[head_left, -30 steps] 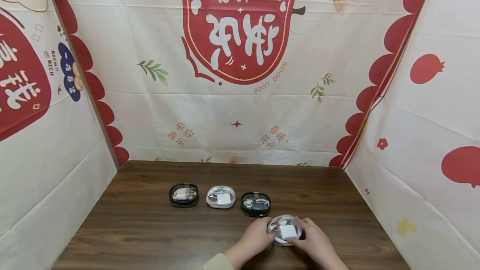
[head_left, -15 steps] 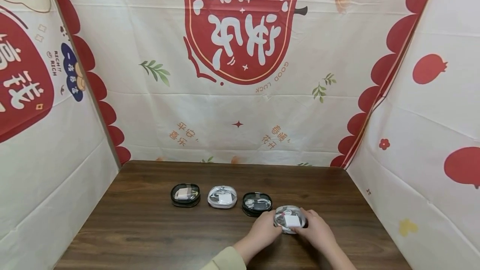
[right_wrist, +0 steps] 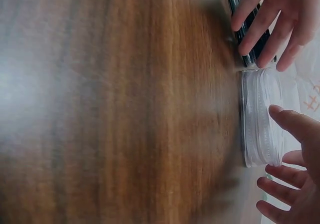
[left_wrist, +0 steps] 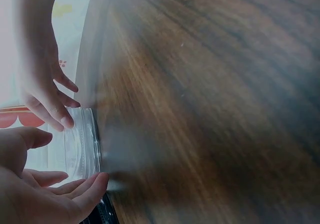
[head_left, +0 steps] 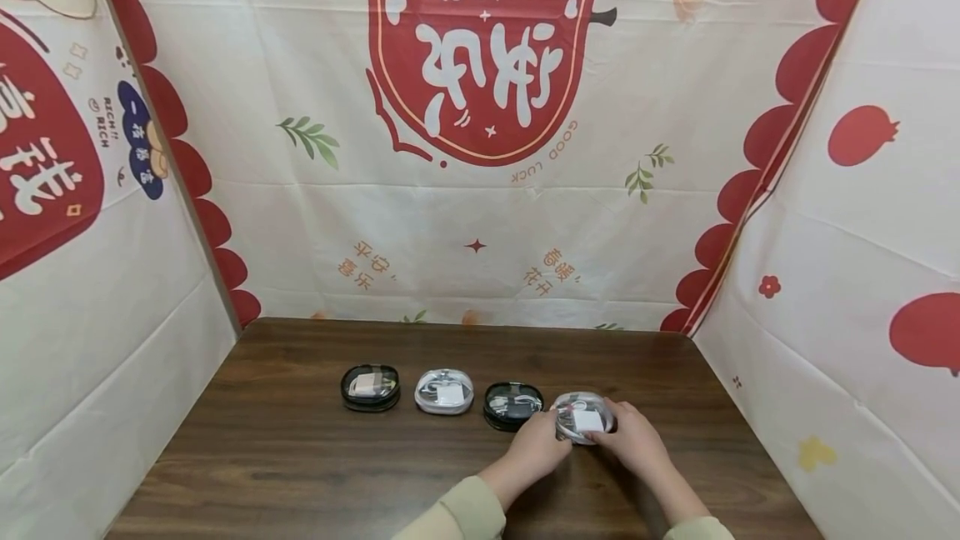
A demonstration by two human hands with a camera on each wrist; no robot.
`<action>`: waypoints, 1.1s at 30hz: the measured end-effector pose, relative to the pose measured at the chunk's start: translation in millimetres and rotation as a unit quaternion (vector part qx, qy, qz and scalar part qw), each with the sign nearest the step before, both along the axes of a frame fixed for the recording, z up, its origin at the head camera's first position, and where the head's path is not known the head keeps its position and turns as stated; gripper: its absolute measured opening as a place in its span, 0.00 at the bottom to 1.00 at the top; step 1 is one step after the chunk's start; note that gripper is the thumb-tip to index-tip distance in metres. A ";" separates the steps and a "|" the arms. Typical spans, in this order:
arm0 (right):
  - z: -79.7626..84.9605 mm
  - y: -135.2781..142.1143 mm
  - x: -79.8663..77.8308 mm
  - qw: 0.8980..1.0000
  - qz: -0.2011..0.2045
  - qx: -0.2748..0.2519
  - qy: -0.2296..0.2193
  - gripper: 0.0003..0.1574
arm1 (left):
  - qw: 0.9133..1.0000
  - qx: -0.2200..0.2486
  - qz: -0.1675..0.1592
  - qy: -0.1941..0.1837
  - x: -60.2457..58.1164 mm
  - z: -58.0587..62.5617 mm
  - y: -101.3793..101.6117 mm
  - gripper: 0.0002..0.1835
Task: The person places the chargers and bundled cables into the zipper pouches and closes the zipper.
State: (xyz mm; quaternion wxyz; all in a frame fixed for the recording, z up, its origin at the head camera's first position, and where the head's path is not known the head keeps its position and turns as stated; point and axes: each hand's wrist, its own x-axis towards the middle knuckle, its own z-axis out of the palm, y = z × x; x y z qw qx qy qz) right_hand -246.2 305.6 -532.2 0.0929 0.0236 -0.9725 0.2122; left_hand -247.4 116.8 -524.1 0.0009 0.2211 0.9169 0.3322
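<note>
A clear zippered pouch with white edging (head_left: 583,418), holding a white charger block and a cable, lies flat on the table. My right hand (head_left: 637,444) is at its right end. In the right wrist view, the right thumb (right_wrist: 280,115) lies on the pouch's near edge, and the index finger is by the end. My left hand (head_left: 534,450) is at the left end, its fingers (right_wrist: 260,34) extended in the right wrist view. Contact between the left fingers and the pouch cannot be told. A black-edged pouch (head_left: 513,405) sits just left, beside the left hand.
Further left, a white-edged pouch (head_left: 444,392) and another black-edged pouch (head_left: 371,387) continue the row on the brown wooden table (head_left: 315,457). Printed cloth (head_left: 420,215) hangs behind the table and along both sides.
Both hands have moved away from the person and slightly right with the white-edged pouch, bringing it beside the black-edged one. The left fingers now look looser around it. The other pouches stay put.
</note>
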 end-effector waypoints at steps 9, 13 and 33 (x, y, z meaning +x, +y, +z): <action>3.1 2.7 -12.9 1.000 0.001 -0.003 -0.010 0.46 | 1.000 -0.019 0.008 -0.004 -3.1 2.9 3.5 0.22; 3.7 4.1 -17.4 1.000 0.004 0.002 -0.009 0.47 | 0.999 -0.036 0.008 -0.012 -3.2 4.3 3.3 0.22; 10.7 7.0 -23.6 1.000 0.017 0.016 -0.006 0.43 | 0.999 -0.028 -0.004 0.034 -8.8 19.7 -27.8 0.17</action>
